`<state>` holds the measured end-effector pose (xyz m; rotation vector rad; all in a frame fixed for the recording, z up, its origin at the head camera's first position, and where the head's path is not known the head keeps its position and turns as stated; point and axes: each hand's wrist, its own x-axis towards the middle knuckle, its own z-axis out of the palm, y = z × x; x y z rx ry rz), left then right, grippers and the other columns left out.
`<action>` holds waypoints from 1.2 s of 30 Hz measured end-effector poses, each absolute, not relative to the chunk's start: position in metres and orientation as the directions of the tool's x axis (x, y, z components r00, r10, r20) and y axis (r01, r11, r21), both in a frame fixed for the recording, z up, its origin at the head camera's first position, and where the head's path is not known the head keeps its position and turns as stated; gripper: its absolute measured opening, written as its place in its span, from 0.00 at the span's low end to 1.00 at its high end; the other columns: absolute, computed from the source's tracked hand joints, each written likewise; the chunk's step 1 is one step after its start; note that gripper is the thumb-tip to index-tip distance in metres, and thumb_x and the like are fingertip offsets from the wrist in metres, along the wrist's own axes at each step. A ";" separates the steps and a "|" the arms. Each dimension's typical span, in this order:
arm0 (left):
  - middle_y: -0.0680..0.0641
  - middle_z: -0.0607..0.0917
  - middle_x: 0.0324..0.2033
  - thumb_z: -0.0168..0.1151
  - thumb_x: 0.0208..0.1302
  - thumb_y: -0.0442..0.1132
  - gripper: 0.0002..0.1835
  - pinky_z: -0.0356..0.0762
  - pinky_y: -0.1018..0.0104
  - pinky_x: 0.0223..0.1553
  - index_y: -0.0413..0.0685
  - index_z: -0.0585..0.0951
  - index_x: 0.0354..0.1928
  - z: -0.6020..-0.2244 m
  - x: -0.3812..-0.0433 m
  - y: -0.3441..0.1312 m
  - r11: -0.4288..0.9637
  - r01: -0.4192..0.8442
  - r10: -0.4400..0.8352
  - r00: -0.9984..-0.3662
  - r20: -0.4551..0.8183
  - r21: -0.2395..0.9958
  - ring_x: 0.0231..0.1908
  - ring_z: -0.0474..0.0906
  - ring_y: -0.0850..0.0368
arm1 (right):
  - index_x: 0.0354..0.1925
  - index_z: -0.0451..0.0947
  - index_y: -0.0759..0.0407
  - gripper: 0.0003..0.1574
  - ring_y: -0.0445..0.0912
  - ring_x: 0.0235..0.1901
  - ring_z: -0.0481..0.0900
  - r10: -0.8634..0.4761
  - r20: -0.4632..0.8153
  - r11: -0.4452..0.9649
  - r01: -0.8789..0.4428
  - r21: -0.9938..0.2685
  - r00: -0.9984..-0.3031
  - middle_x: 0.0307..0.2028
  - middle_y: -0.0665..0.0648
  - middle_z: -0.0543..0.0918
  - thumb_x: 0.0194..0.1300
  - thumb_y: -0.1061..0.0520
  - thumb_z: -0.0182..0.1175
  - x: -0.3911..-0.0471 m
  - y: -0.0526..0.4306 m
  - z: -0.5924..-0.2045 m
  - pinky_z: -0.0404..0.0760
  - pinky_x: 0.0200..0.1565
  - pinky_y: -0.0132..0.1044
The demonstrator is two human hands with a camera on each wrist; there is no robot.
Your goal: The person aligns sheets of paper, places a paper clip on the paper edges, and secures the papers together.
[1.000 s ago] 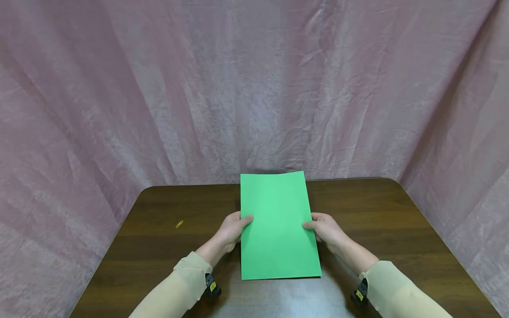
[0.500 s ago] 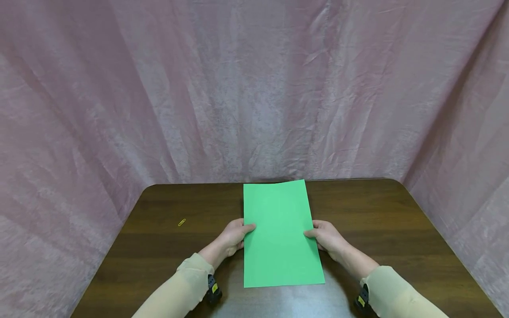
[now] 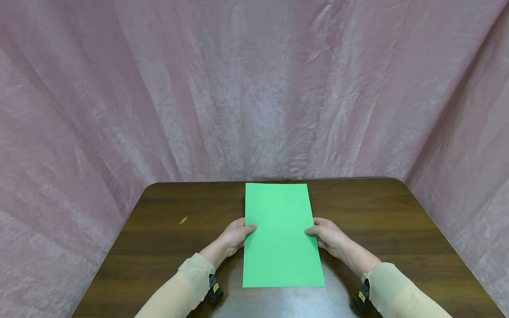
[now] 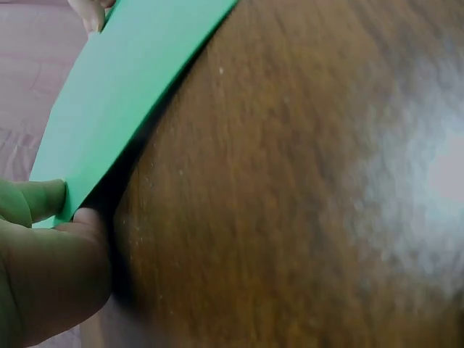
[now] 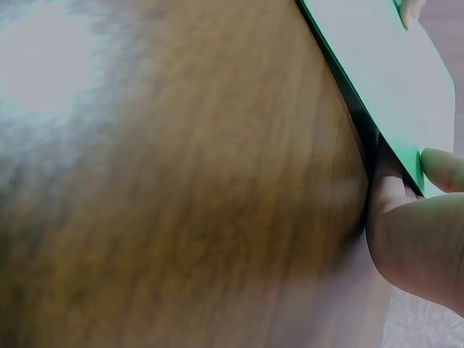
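Note:
A plain green sheet of paper (image 3: 282, 251) is held by its two long sides, just above the table in the wrist views. My left hand (image 3: 234, 236) pinches its left edge, thumb on top and the other fingers underneath. On the opposite edge my right hand (image 3: 329, 236) grips the sheet the same way. The left wrist view shows the paper (image 4: 123, 94) with a dark gap between its near edge and the wood. A similar gap shows below the paper (image 5: 391, 80) in the right wrist view. Fingers under the sheet are mostly hidden.
A small yellow paper clip (image 3: 183, 220) lies on the brown wooden table (image 3: 381, 212), left of the paper. Pink curtains (image 3: 254, 88) hang behind the table and along its sides.
Both hands have brought the green paper lower and slightly nearer in the head view. Its far edge, bent up at the right earlier, now looks straight. The paper clip stays on the table.

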<state>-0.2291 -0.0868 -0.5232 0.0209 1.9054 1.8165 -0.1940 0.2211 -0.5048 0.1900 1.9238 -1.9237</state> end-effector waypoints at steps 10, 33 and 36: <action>0.41 0.84 0.46 0.51 0.81 0.40 0.24 0.85 0.62 0.40 0.31 0.66 0.69 -0.522 -0.229 -0.086 0.113 -0.343 0.338 -0.869 -0.361 0.933 0.38 0.85 0.55 | 0.70 0.61 0.78 0.31 0.46 0.43 0.88 -0.310 -0.408 -0.036 0.439 -0.898 -0.859 0.46 0.59 0.87 0.75 0.66 0.55 -0.201 0.229 -0.505 0.86 0.48 0.40; 0.40 0.82 0.51 0.49 0.82 0.41 0.25 0.85 0.59 0.44 0.33 0.64 0.72 -0.522 -0.228 -0.089 0.068 -0.365 0.352 -0.862 -0.364 0.929 0.43 0.85 0.54 | 0.67 0.64 0.77 0.27 0.47 0.44 0.88 -0.311 -0.385 0.003 0.404 -0.915 -0.869 0.47 0.59 0.87 0.77 0.63 0.55 -0.199 0.225 -0.509 0.86 0.47 0.40; 0.40 0.82 0.51 0.50 0.82 0.41 0.26 0.84 0.59 0.44 0.33 0.64 0.72 -0.522 -0.228 -0.089 0.065 -0.368 0.346 -0.863 -0.367 0.927 0.43 0.84 0.53 | 0.65 0.67 0.76 0.26 0.48 0.43 0.88 -0.273 -0.394 0.035 0.400 -0.916 -0.878 0.45 0.59 0.88 0.75 0.63 0.57 -0.199 0.222 -0.510 0.86 0.46 0.40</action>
